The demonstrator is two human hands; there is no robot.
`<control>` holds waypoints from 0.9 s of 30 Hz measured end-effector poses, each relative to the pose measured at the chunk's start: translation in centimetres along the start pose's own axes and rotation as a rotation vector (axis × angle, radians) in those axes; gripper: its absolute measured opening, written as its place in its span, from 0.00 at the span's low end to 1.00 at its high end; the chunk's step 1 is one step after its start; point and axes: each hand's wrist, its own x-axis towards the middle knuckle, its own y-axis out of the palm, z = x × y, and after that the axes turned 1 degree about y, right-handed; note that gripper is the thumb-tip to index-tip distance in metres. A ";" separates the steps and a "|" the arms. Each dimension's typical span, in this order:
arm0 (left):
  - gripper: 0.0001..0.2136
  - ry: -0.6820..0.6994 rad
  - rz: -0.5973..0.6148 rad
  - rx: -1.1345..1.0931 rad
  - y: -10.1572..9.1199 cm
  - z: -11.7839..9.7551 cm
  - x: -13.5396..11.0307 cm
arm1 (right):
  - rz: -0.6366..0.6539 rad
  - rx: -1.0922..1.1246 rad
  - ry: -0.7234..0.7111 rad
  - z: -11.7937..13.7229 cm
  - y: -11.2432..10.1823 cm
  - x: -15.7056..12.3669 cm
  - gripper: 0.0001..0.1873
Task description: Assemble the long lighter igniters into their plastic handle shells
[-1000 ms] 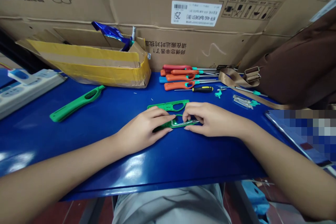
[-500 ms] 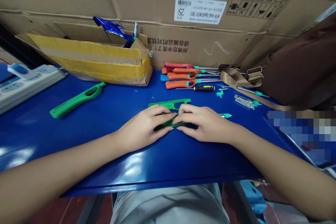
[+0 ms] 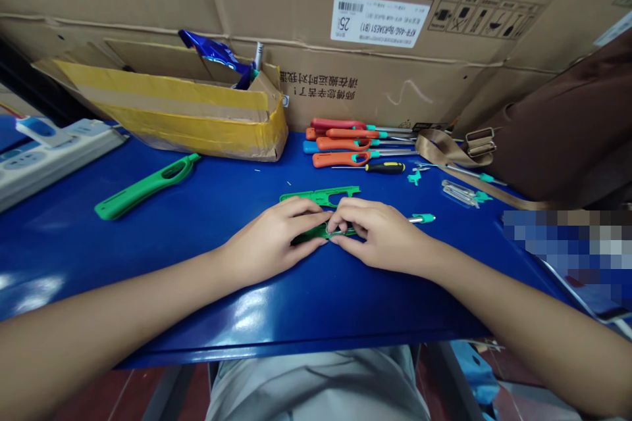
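My left hand (image 3: 276, 233) grips the left part of a green lighter casing half (image 3: 316, 232) low over the blue table. Bent fingers of my right hand (image 3: 380, 233) press at the casing's middle, where a thin wire or small part shows. A metal lighter tube with a teal tip (image 3: 423, 218) sticks out to the right beyond my right hand. Just behind my fingers lies another green casing half (image 3: 320, 196), its inner side up. A whole green lighter handle (image 3: 148, 187) rests further left. My hands cover much of the casing and what is inside it.
Several orange and red lighters (image 3: 340, 143) lie at the back beside a black-yellow screwdriver (image 3: 385, 168). Small teal parts (image 3: 415, 176) and metal pieces (image 3: 460, 192) are on the right. A yellow-taped carton (image 3: 197, 118) and a power strip (image 3: 54, 151) stand left.
My right hand has shifted slightly and its fingers have curled more at the casing's middle, showing more of the metal tube. My left hand stays almost in place.
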 end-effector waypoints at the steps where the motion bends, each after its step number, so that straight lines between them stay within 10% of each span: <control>1: 0.15 -0.007 -0.008 -0.001 0.0 0.0 0.0 | -0.004 0.012 0.013 0.0 0.0 0.1 0.05; 11: 0.14 -0.026 -0.021 0.030 0.2 0.1 -0.2 | -0.004 0.259 0.053 -0.3 -0.9 0.2 0.02; 20: 0.15 0.018 -0.025 0.062 0.1 0.3 -0.2 | 0.377 0.316 -0.058 -0.6 -4.1 -0.6 0.03; 27: 0.15 0.025 -0.007 0.050 0.0 0.3 -0.1 | 0.216 0.335 -0.007 -0.8 -3.0 -0.2 0.10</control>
